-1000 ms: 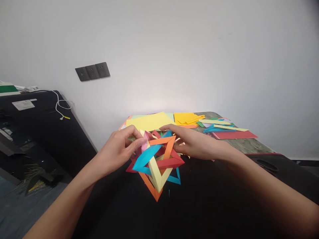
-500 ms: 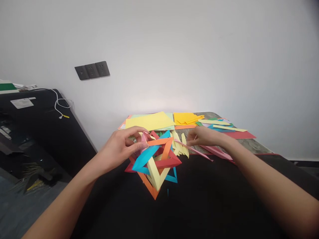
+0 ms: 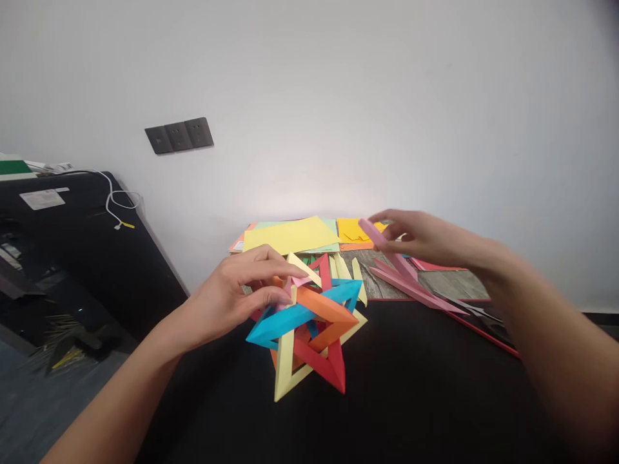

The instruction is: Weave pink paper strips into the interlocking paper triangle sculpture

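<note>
**Hands at a paper star model**

Seen from the head camera, the left hand (image 3: pixel 232 298) gripped the upper left side of a woven paper model (image 3: pixel 309 322), a cage of interlocked folded triangles in blue, orange, red and pale yellow. Thumb and fingers were pressed together on a pink and yellow corner at its top. The model stood on a black mat (image 3: pixel 396 399), its lower points touching the mat.

The right hand (image 3: pixel 425 238) was raised above the table, well apart from the model, its fingers pinching one end of a pink folded paper strip (image 3: pixel 387 252) that slanted down to the right. More pink folded strips (image 3: pixel 411 287) lay beneath it on the grey table (image 3: pixel 454 283). Pale yellow strips (image 3: pixel 351 274) lay just behind the model. Farther back were a yellow sheet (image 3: pixel 290 233) and an orange paper stack (image 3: pixel 353 231). A dark switch plate (image 3: pixel 178 135) was set in the white wall.
</note>
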Motion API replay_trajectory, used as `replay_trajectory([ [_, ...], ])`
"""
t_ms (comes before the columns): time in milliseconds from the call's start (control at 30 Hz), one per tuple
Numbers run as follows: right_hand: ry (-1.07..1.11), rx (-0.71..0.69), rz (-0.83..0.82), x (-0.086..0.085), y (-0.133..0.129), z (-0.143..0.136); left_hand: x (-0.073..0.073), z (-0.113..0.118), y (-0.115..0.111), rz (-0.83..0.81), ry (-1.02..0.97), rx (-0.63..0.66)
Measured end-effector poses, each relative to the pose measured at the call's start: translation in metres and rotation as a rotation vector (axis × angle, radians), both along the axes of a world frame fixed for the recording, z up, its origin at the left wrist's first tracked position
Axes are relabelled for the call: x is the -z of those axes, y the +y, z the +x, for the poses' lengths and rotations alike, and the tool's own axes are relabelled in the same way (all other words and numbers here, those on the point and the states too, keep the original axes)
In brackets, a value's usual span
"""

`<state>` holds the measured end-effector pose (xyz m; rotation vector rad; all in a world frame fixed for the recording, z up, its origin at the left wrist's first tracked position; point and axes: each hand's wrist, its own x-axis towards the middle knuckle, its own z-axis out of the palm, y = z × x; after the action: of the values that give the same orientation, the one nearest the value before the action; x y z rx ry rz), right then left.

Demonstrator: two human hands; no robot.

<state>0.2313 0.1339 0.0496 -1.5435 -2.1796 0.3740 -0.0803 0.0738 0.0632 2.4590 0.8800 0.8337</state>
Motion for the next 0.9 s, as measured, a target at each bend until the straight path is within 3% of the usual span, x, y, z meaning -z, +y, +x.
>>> replay_trajectory([
  [133,0.458,-0.256,0.213,-0.027,-0.042,-0.01,0.001,0.0,-0.003,0.123,0.057,0.088],
  [200,0.623,-0.276,0.325,-0.035,-0.062,-0.017,0.0,0.001,-0.006,0.157,0.098,0.09],
  [400,0.778,-0.274,0.429,-0.042,-0.097,-0.044,0.001,0.005,-0.009,0.225,0.136,-0.015],
  [533,0.875,-0.234,0.459,-0.033,-0.1,-0.069,0.003,0.008,-0.008,0.223,0.13,-0.103],
  [733,0.844,-0.507,0.392,-0.014,-0.081,-0.094,0.003,0.006,0.001,0.172,0.137,-0.047],
  [900,0.579,-0.516,0.418,-0.026,-0.06,-0.102,-0.001,0.004,0.027,0.145,0.133,-0.083],
])
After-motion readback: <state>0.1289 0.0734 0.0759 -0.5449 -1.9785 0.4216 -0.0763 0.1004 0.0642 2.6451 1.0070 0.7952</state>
